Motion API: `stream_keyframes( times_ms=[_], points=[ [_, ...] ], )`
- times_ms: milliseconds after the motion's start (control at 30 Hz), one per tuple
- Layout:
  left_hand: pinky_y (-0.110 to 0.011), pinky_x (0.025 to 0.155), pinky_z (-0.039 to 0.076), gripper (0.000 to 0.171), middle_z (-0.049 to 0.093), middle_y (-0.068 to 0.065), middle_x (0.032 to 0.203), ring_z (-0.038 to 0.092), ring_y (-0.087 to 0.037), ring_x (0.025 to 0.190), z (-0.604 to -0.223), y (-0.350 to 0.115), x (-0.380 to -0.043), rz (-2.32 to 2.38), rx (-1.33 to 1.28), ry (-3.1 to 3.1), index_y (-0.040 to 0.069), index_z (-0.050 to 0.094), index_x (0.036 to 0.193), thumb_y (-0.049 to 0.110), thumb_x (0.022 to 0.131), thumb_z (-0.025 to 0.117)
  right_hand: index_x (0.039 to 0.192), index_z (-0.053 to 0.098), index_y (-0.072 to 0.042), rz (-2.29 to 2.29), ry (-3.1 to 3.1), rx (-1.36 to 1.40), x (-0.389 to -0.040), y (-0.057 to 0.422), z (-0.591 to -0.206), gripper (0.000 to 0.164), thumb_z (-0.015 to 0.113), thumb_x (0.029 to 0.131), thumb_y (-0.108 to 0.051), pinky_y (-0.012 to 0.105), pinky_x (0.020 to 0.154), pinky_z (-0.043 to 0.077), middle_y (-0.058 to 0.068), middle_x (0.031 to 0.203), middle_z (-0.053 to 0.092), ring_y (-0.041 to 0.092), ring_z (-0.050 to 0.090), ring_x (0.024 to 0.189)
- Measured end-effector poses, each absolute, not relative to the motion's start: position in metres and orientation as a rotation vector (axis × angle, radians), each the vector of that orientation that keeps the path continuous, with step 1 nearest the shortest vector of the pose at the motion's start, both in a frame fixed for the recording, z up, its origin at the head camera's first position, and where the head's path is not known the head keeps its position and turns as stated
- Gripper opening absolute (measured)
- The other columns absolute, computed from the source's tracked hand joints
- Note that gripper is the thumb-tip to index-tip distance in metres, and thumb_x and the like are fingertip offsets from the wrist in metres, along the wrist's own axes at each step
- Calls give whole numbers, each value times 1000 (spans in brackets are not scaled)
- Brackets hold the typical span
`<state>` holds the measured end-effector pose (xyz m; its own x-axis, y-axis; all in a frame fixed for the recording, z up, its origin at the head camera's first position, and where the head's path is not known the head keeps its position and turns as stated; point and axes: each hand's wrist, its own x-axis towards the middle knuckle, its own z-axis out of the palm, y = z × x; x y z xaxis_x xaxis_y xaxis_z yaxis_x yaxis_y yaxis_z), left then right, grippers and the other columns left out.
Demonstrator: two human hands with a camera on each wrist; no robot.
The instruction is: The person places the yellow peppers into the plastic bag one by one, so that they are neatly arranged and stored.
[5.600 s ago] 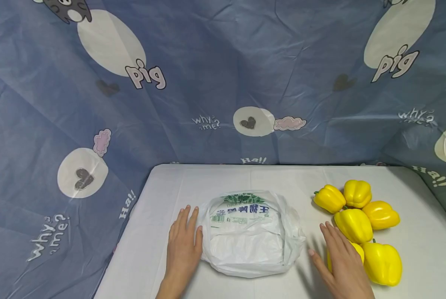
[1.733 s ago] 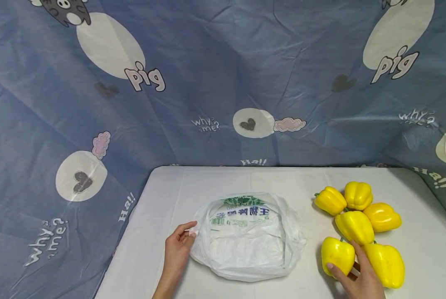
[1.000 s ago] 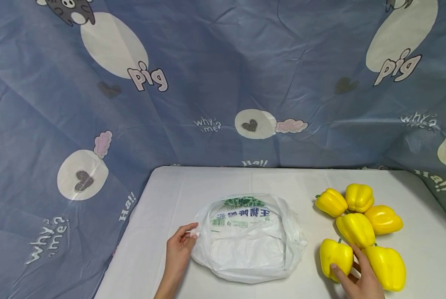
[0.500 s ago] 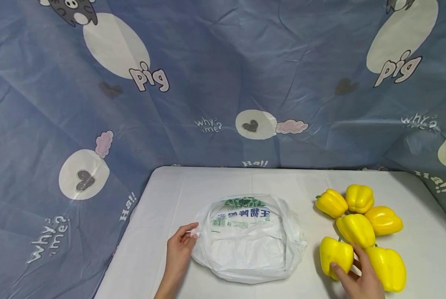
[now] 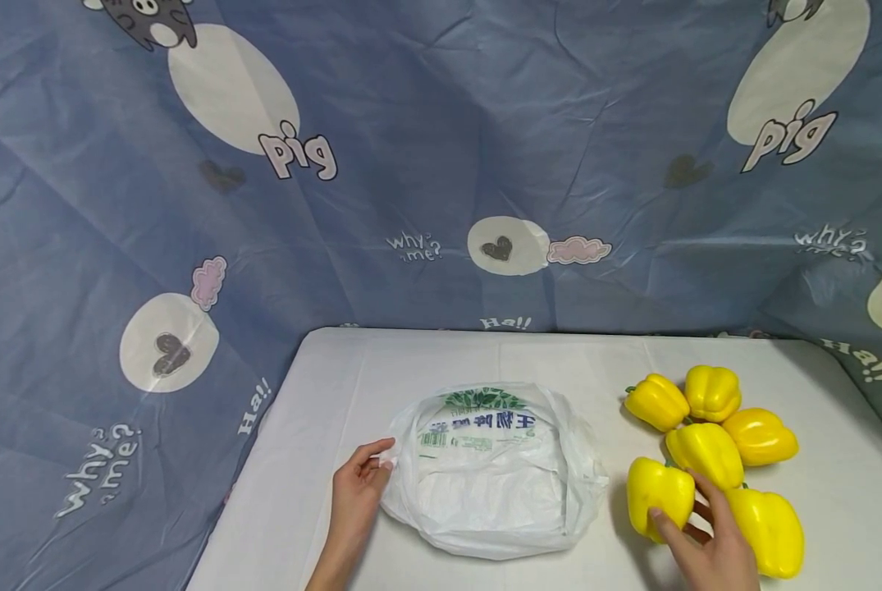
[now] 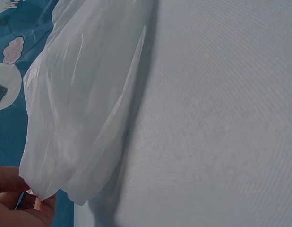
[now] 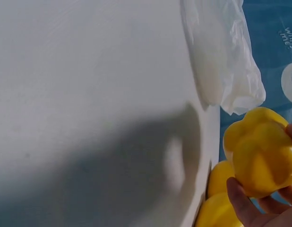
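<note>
A white plastic bag (image 5: 488, 492) with green leaf print lies spread on the table, its mouth facing up. My left hand (image 5: 359, 488) pinches the bag's left rim between thumb and fingers; in the left wrist view the pinched plastic (image 6: 75, 118) hangs in folds. To the right of the bag, my right hand (image 5: 714, 533) grips a yellow bell pepper (image 5: 658, 497) from its right side. The right wrist view shows the gripped pepper (image 7: 261, 151) with thumb and fingers around it, its shadow falling on the tabletop.
Several more yellow bell peppers (image 5: 706, 455) lie in a cluster beyond and beside the right hand, one (image 5: 765, 533) just right of it. The white table (image 5: 426, 357) ends at a blue printed cloth (image 5: 411, 180) behind and at the left.
Since the earliest frame, the left hand has gone from lying flat beside the bag to pinching its rim. The right hand has taken hold of the nearest pepper and shifted it slightly up and left.
</note>
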<state>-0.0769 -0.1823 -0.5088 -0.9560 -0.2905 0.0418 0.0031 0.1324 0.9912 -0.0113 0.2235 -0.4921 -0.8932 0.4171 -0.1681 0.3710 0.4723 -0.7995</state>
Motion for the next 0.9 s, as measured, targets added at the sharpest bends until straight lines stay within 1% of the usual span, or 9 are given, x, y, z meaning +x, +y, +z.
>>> stream_keyframes(
  times_ms=[67, 133, 267, 367, 433, 500, 633, 700, 900],
  points=[
    [-18, 62, 48, 33, 64, -19, 83, 59, -13, 72, -510, -182, -77, -1921, 294, -2183, -2, 71, 109, -18, 81, 62, 152, 29, -6, 1425, -2628, -683, -11, 222, -490, 87, 77, 85, -34, 9, 68, 46, 23, 143, 40, 40, 48, 119],
    [-18, 61, 47, 33, 64, -18, 82, 59, -12, 71, -511, -182, -77, -1926, 302, -2187, -2, 71, 109, -17, 82, 61, 152, 30, -6, 1424, -2611, -656, -11, 220, -488, 85, 76, 86, -33, 4, 67, 41, 23, 141, 41, 38, 48, 118],
    [-18, 61, 48, 33, 64, -18, 81, 59, -12, 71, -511, -183, -77, -1934, 298, -2183, -2, 71, 109, -17, 82, 61, 152, 32, -8, 1408, -2595, -632, -12, 216, -484, 83, 76, 87, -34, 3, 69, 41, 20, 141, 44, 31, 49, 115],
    [-18, 63, 49, 33, 64, -19, 83, 60, -12, 72, -511, -183, -77, -1937, 274, -2171, -3, 71, 110, -18, 82, 60, 152, 33, -11, 1399, -2582, -626, -13, 213, -482, 83, 76, 86, -36, 3, 70, 41, 17, 141, 46, 13, 48, 111],
    [-17, 63, 48, 33, 64, -19, 83, 60, -12, 73, -511, -183, -76, -1936, 262, -2166, -4, 70, 110, -18, 82, 60, 152, 34, -13, 1394, -2570, -611, -13, 212, -480, 82, 76, 86, -36, 3, 71, 41, 15, 140, 46, 10, 47, 109],
    [-17, 63, 48, 32, 64, -20, 83, 59, -11, 72, -511, -183, -76, -1934, 251, -2163, -4, 70, 110, -18, 83, 60, 152, 35, -13, 1387, -2558, -586, -13, 210, -478, 81, 77, 86, -34, 2, 72, 40, 15, 140, 47, 12, 47, 111],
    [-16, 62, 48, 32, 63, -21, 83, 58, -11, 72, -511, -182, -76, -1940, 246, -2152, -5, 70, 110, -18, 82, 61, 152, 34, -12, 1390, -2544, -547, -15, 208, -474, 81, 77, 86, -32, -1, 72, 36, 17, 142, 45, 34, 47, 120],
    [-16, 62, 48, 33, 64, -21, 83, 58, -11, 72, -510, -182, -75, -1944, 240, -2147, -5, 70, 110, -18, 82, 61, 152, 34, -11, 1403, -2540, -539, -16, 207, -472, 82, 77, 86, -32, -1, 71, 35, 18, 143, 44, 36, 46, 122],
    [-16, 63, 48, 34, 65, -21, 84, 58, -11, 72, -511, -183, -75, -1959, 243, -2138, -6, 69, 111, -19, 81, 61, 150, 36, -12, 1414, -2556, -484, -20, 202, -466, 81, 79, 84, -32, -1, 72, 35, 14, 144, 43, 37, 45, 124]
  ],
)
